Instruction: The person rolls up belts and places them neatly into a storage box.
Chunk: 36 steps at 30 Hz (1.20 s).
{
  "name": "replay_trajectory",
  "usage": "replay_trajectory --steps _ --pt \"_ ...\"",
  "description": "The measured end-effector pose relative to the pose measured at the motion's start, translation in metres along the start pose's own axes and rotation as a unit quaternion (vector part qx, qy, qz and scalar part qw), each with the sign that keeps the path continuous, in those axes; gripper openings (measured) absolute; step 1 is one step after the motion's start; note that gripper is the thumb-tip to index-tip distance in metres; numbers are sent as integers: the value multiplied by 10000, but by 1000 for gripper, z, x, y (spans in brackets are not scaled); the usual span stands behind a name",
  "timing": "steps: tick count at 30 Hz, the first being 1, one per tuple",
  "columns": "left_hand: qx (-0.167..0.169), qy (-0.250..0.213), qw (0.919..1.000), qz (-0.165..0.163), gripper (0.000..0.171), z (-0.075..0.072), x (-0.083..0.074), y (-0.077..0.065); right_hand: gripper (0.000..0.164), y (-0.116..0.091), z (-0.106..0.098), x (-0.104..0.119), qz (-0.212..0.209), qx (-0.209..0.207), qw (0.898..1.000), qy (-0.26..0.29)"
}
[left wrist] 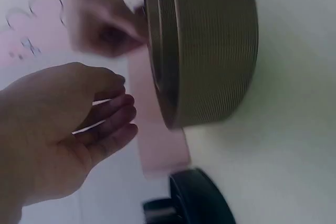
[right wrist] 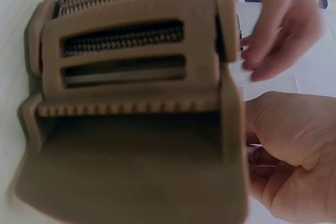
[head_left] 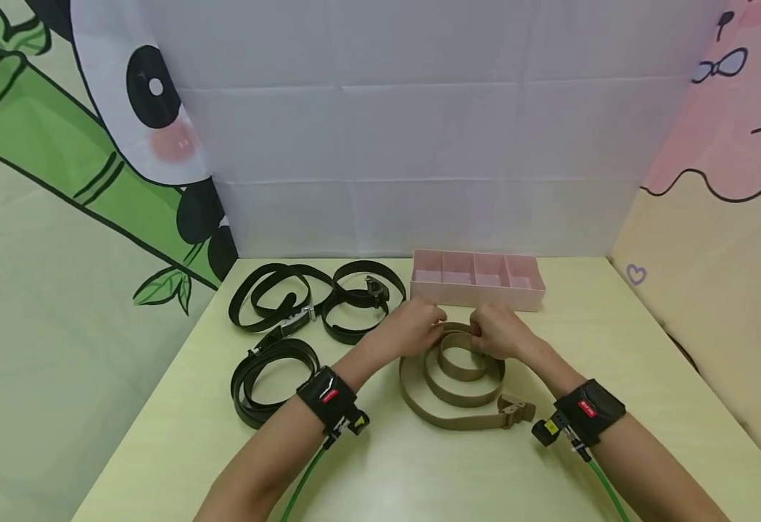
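Note:
A tan webbing belt [head_left: 465,423] stands on its edge in a loose spiral on the table, its plastic buckle [head_left: 516,412] at the near right end. My right hand [head_left: 500,330] pinches the inner strap at the coil's far right side; in the left wrist view, its thumb and finger meet at the strap's edge. My left hand [head_left: 413,326] hovers by the coil's far left side. The left wrist view shows its fingers loosely bent beside the webbing [left wrist: 215,51], with nothing between them. In the right wrist view the buckle [right wrist: 126,166] hides part of the right fingertips.
Behind the coil sits a pink box [head_left: 484,293] with several compartments. To the left lie black belts: a looped one [head_left: 239,312] with a silver buckle, another coil [head_left: 354,336] near the box, and a rolled one [head_left: 239,391] nearer me. A printed cloth backdrop encloses the table.

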State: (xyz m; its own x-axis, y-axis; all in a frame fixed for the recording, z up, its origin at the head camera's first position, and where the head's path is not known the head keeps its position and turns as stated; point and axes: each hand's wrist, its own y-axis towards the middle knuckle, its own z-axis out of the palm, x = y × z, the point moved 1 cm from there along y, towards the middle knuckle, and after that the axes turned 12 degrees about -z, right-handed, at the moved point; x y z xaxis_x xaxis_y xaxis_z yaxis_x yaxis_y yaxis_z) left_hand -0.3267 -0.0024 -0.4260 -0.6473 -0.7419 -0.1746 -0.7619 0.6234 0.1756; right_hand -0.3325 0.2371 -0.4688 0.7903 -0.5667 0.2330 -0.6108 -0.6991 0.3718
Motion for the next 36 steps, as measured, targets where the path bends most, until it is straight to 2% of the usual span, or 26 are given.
replay_trajectory --steps 3,4,5,6,8,9,10,11,13,15,16,19,22,25,27,28,30,33,34,36 --pt "255 -29 9989 -391 15 9 23 12 31 2 1 4 179 169 9997 8" --pt "329 -83 9985 -438 15 13 28 14 31 5 -6 17 359 265 9990 -37" --pt "380 -156 9981 -467 15 17 32 14 32 5 -4 18 487 244 9985 -31" --pt "423 -236 9977 -480 17 20 34 14 31 0 8 4 427 229 9988 -88" --pt "380 -323 9975 -508 24 24 39 10 31 0 8 6 503 299 9981 -178" --pt "263 -308 9980 -490 30 36 49 12 33 0 8 7 469 270 9983 -216" --pt "223 -324 9978 -525 33 36 51 8 34 0 8 7 456 269 9983 -248" --pt "207 -337 9976 -577 38 34 53 4 37 0 7 7 449 268 9982 -292" --pt "135 -357 9974 -614 45 30 58 -6 42 6 -16 36 615 467 9961 -424" --pt "115 -348 9969 -692 50 26 63 -18 45 5 -19 37 652 491 9954 -499" --pt "182 -374 9959 -801 51 12 56 -30 46 4 -20 37 683 505 9949 -535" --pt "256 -323 9933 -1076 54 3 62 -53 44 0 -24 34 752 515 9939 -620" --pt "632 -369 9869 -1435 60 -9 64 -75 40 -4 -26 29 800 484 9931 -708" --pt "1335 -464 9751 -1707 66 -22 63 -90 38 -7 -28 26 697 455 9940 -716" --pt "1720 -443 9683 -1757 67 -30 59 -94 36 -6 -27 26 544 442 9953 -666" --pt "1844 -413 9659 -1770 65 -33 58 -94 35 -5 -27 26 463 440 9960 -630" --pt "1850 -321 9673 -1703 51 -38 53 -88 33 -3 -25 28 316 434 9970 -560" --pt "1598 -198 9778 -1338 16 -38 45 -66 31 1 -22 32 189 421 9978 -475" --pt "1507 -225 9815 -1159 11 -35 42 -56 31 3 -20 33 165 421 9980 -449" --pt "1351 -228 9875 -777 25 -27 37 -35 30 6 -17 36 108 421 9982 -413"
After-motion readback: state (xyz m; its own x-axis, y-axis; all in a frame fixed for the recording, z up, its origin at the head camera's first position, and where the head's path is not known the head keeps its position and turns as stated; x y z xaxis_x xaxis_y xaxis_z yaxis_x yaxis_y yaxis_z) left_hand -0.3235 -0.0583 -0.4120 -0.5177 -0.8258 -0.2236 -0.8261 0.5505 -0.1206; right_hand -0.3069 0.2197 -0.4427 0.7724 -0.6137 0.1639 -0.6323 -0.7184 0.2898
